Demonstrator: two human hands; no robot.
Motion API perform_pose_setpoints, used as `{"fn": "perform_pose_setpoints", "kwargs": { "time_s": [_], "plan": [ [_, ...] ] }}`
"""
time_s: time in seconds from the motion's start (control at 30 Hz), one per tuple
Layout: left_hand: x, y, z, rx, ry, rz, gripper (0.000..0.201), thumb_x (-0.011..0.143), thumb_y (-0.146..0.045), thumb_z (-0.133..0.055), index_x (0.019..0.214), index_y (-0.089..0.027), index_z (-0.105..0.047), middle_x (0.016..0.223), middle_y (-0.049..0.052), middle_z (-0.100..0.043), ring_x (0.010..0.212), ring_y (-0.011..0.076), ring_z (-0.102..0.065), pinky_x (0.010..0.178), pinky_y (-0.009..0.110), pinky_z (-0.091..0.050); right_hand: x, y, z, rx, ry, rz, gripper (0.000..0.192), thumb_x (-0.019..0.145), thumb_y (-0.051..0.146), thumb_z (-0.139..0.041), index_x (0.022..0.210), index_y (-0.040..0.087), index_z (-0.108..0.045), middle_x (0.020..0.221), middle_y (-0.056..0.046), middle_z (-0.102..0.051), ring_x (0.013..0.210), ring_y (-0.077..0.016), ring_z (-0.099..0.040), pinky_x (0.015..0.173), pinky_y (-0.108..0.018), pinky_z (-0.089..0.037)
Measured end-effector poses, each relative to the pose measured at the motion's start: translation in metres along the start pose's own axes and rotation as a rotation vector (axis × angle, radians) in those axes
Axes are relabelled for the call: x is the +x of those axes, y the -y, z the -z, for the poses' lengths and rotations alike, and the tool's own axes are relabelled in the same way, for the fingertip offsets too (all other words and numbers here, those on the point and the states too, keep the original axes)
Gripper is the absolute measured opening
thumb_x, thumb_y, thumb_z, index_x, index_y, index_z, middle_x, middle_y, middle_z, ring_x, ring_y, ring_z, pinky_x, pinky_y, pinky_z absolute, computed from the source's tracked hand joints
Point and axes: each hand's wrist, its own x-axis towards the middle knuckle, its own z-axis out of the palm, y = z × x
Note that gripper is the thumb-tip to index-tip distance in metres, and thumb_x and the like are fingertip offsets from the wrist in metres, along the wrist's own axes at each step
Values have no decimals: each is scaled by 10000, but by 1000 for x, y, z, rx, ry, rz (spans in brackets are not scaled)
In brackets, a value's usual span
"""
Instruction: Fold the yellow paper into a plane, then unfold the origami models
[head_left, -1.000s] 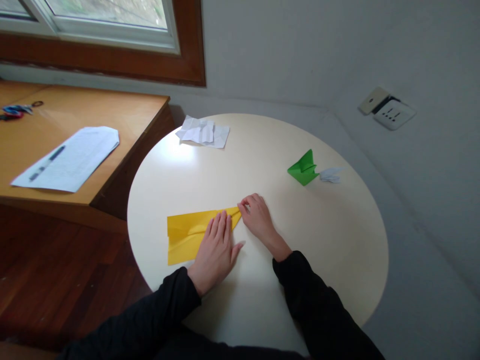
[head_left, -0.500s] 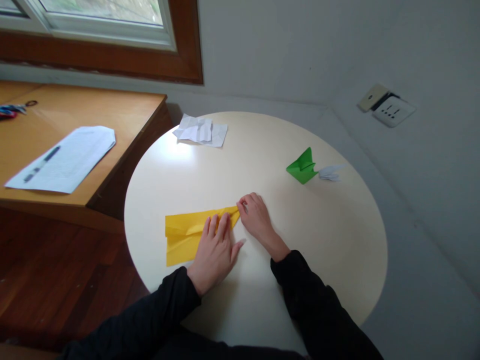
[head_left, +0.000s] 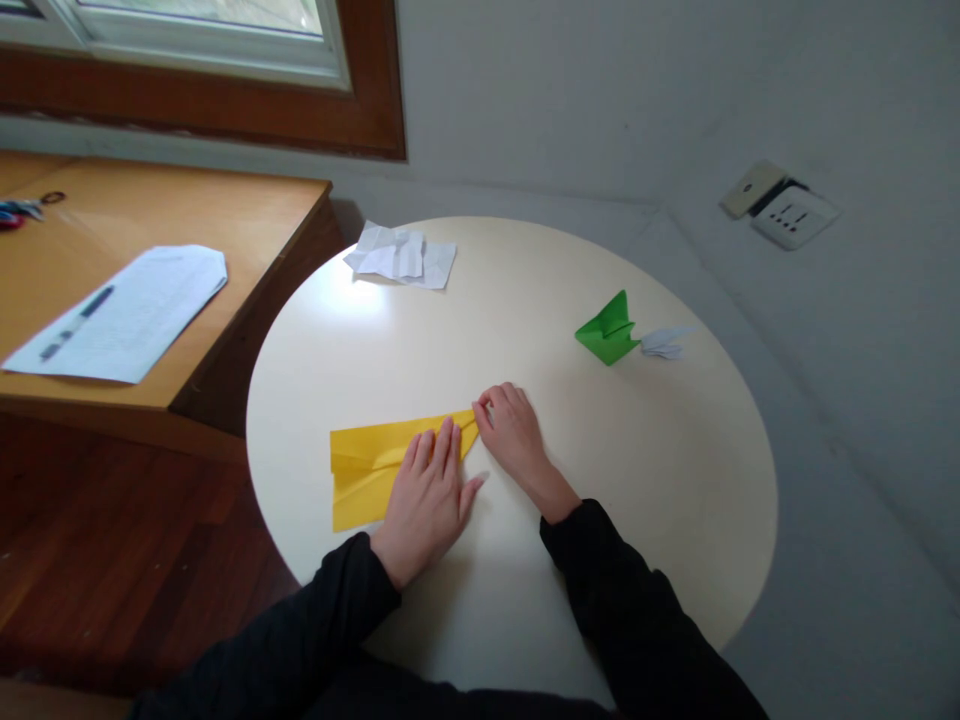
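A sheet of yellow paper [head_left: 365,462] lies on the round white table [head_left: 517,590], folded lengthwise, with its right end narrowing to a point. My left hand [head_left: 429,490] rests flat on the paper, fingers stretched out and pressing near the tapered end, thumb apart from them. At the pointed tip my right hand [head_left: 511,428] is closed, with thumb and forefinger pinching the paper. The left hand covers part of the sheet's middle and lower edge.
Crumpled white papers [head_left: 397,255] lie at the table's far left. A green folded paper [head_left: 609,332] and a small white folded paper [head_left: 663,343] sit at the right. A wooden desk [head_left: 262,225] on the left bears papers [head_left: 150,310] and a pen [head_left: 79,322].
My left fingers have shifted very slightly on the yellow paper, while the right hand keeps its pinch at the tip. The view has moved a little.
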Motion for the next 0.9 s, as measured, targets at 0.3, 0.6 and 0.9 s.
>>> {"fn": "perform_pose_setpoints", "kwargs": {
  "time_s": [0.3, 0.6, 0.9],
  "plan": [
    [-3, 0, -7, -32, 13, 63, 640, 914, -499, -277, 1389, -77, -351, 1452, 146, -349, 1365, 331, -228, 1097, 575, -121, -30, 5, 12, 62, 36, 409, 357, 893, 111, -359, 1196, 119, -549, 1226, -125, -590, 1174, -203, -497, 983, -371, -377],
    [-6, 13, 2, -56, 69, 100, 568, 927, -461, -260, 1407, -165, -329, 1466, 200, -292, 1351, 347, -264, 994, 692, -180, -31, 6, 14, 15, 161, 374, 410, 898, 118, -338, 1261, 156, -523, 1313, -86, -540, 1227, -180, -479, 1027, -391, -363],
    [-27, 37, 6, -44, 41, 159, 509, 910, -417, -355, 1396, -267, -354, 1449, 200, -327, 1335, 382, -283, 989, 685, -184, -32, 6, 14, 51, 167, 350, 425, 883, 110, -368, 1277, 175, -514, 1317, -75, -538, 1226, -176, -481, 1037, -391, -358]
  ]
}}
